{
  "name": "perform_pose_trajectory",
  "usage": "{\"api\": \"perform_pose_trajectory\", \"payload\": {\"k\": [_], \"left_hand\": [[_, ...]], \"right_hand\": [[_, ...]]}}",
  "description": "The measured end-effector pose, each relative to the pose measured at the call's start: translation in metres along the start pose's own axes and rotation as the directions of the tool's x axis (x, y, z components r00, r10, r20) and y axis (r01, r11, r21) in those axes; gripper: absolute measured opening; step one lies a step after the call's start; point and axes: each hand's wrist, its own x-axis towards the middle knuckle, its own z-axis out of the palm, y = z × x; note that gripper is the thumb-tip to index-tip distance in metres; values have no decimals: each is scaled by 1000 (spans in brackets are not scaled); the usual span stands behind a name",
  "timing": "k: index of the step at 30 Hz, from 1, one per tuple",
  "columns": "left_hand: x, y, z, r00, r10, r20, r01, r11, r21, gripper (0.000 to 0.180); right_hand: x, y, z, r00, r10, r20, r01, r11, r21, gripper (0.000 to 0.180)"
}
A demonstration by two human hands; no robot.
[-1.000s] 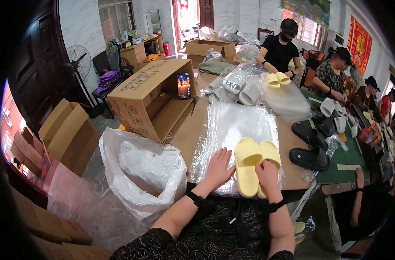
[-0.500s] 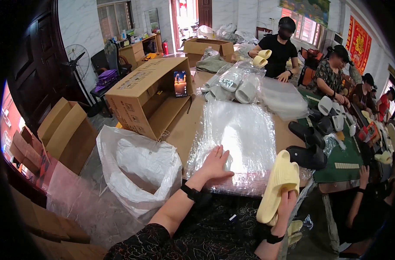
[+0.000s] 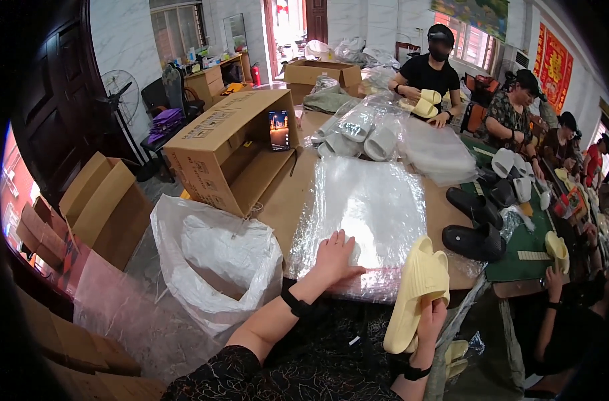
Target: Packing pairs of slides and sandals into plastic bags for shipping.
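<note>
A stack of clear plastic bags (image 3: pixel 378 200) lies flat on the table in front of me. My left hand (image 3: pixel 334 259) rests near its front edge, fingers stretched out over the film and holding nothing. To the right, my right hand (image 3: pixel 433 323) is closed on a pair of pale yellow slippers (image 3: pixel 411 294). They are pressed together and stand roughly upright, toes at the top, just beside the front right corner of the bags. My fingers partly cover the rear slipper.
Two black slippers (image 3: pixel 473 242) lie to the right. Bagged grey slippers (image 3: pixel 381 137) sit beyond the bags. An open carton (image 3: pixel 217 134) with a phone (image 3: pixel 278 131) in it stands at the left, behind a white sack (image 3: pixel 217 267). Co-workers (image 3: pixel 433 80) handle slippers across and alongside the table.
My right hand has moved slightly left and toward me with the yellow slippers. My left hand has shifted slightly on the bags. A co-worker at the right now holds a yellow slipper.
</note>
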Motion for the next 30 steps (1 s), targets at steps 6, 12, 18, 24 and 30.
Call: {"api": "perform_pose_trajectory", "payload": {"k": [6, 12, 18, 24, 30], "left_hand": [[-14, -1, 3, 984, 71, -162, -87, 992, -96, 77], [-18, -16, 1, 962, 206, -179, -232, 962, -144, 58], [-16, -15, -1, 932, 238, -272, -291, 940, -175, 36], [-11, -13, -5, 946, 150, -288, -233, 931, -281, 24], [-3, -9, -15, 921, 98, -377, -274, 852, -447, 26]], "right_hand": [[0, 1, -3, 1000, 18, 10, -19, 998, 55, 26], [0, 2, -1, 1000, 17, 26, -18, 1000, 13, 27], [-2, -3, 4, 1000, 15, 13, -14, 999, -42, 29], [0, -36, 16, 996, 3, 85, -5, 1000, 22, 25], [7, -70, 31, 852, -71, 518, 258, 919, -299, 26]]}}
